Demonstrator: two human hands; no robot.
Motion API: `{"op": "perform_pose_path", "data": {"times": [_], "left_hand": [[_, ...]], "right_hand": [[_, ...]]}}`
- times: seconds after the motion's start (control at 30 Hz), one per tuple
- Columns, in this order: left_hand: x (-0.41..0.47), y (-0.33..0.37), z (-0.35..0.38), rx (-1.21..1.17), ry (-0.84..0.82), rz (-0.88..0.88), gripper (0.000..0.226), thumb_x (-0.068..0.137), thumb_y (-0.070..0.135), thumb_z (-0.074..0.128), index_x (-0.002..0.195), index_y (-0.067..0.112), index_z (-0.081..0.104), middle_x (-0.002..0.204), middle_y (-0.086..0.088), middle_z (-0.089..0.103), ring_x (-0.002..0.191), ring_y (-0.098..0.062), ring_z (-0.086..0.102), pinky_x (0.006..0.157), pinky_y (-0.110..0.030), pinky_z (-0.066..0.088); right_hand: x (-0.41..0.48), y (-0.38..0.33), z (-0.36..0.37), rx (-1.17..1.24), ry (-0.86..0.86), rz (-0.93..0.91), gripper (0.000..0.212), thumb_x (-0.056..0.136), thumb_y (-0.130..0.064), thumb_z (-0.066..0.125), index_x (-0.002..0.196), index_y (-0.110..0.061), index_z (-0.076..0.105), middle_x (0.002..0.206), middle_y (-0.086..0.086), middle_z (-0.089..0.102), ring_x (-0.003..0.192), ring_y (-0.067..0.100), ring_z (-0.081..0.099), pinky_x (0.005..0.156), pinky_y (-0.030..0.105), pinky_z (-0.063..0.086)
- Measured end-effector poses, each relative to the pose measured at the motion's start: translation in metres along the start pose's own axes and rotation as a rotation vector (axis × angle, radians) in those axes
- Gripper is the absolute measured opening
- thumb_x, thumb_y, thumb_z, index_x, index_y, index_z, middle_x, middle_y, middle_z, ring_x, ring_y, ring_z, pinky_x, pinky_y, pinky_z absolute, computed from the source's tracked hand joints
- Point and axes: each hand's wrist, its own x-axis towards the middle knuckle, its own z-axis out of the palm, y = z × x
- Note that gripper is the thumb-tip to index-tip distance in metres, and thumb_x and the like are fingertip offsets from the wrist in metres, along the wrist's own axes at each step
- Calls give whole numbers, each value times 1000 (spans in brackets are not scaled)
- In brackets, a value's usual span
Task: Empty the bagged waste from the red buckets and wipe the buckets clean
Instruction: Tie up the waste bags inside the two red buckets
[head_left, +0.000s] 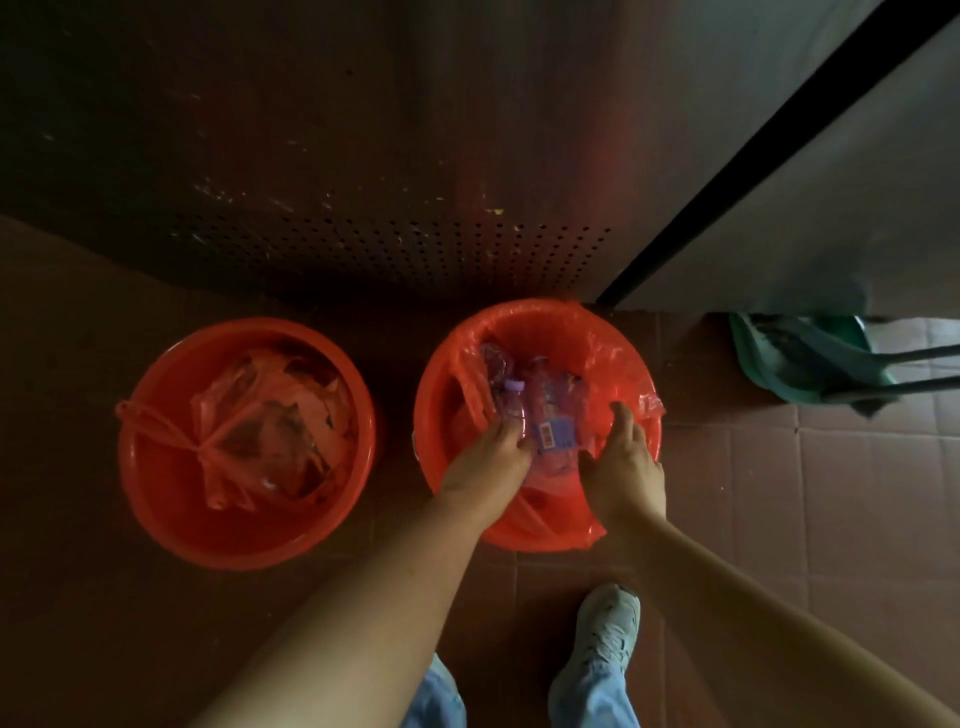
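On the reddish tiled floor (779, 493), both hands reach down into the nearer red bucket (427, 415). The left hand (488, 457) and right hand (626, 465) flank the crushed bottles (540, 400), fingers curved into the red liner bag (524, 314). Whether either hand grips cannot be told. The bag lies directly between them. To the left, nearer the left hand, the second bucket (156, 519) holds a knotted bag (270, 431). A perforated panel (415, 244) stands beyond.

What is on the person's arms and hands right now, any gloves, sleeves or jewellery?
Nothing visible: left hand and right hand are ungloved; left forearm and right forearm are bare, no sleeve in view. No watch, ring or band shows, though dim light could hide small details.
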Motion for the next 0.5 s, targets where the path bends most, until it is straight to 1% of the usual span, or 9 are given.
{"op": "perform_pose_path", "data": {"times": [0.07,0.1,0.13,0.2,0.27,0.3,0.33,0.4,0.5], "left_hand": [[-8,-5,-7,60,57,-18,35,92,11,45,124,8,61,121,-13,54,110,-35,56,85,-45,51],[-11,-11,-9,84,111,-37,38,91,13,43,125,11,60,120,-10,55,111,-34,55,85,-45,50],[-13,-19,-14,108,146,-90,40,92,15,43,129,15,58,126,-8,53,115,-34,52,89,-45,49],[-14,-33,-22,92,186,-259,42,97,20,48,139,21,51,142,-6,44,123,-34,45,96,-47,46],[-11,-40,-31,33,233,-441,44,99,27,52,143,23,48,145,-9,40,122,-35,44,95,-47,48],[-7,-42,-35,-14,253,-523,44,100,30,52,143,23,46,143,-11,40,120,-35,46,94,-46,48],[-3,-44,-38,-85,249,-603,46,100,32,52,144,23,44,141,-12,42,120,-36,47,94,-45,48],[8,-47,-43,-228,188,-714,49,101,33,53,147,24,40,135,-14,49,120,-37,51,96,-45,47],[20,-45,-47,-481,144,-779,47,97,21,60,142,25,46,125,-14,61,114,-34,61,94,-38,49]], "right_hand": [[0,-1,-1,32,-6,35,81,93,-21,63,156,-26,13,145,11,48,117,38,59,98,49,47],[0,-2,-1,42,-1,47,81,92,-20,62,156,-25,12,143,12,50,117,38,59,100,50,45],[0,-4,0,57,8,53,80,92,-19,61,156,-24,12,139,12,54,116,37,59,101,51,44],[0,-10,1,96,28,50,77,93,-18,59,154,-24,13,120,9,63,108,34,62,103,53,43],[0,-16,1,124,32,36,73,95,-17,54,154,-24,11,97,1,65,94,29,63,103,56,42],[0,-18,0,122,27,22,73,95,-16,52,155,-24,10,92,-2,63,88,27,62,103,56,42],[0,-19,0,111,19,6,74,94,-13,49,155,-24,9,93,-1,64,85,26,61,104,55,42],[1,-21,-2,87,10,-26,78,91,-11,47,157,-25,8,105,4,67,88,26,62,106,54,40],[2,-25,-3,88,20,-67,78,90,-9,45,157,-28,9,123,5,64,101,31,63,111,52,34]]}}
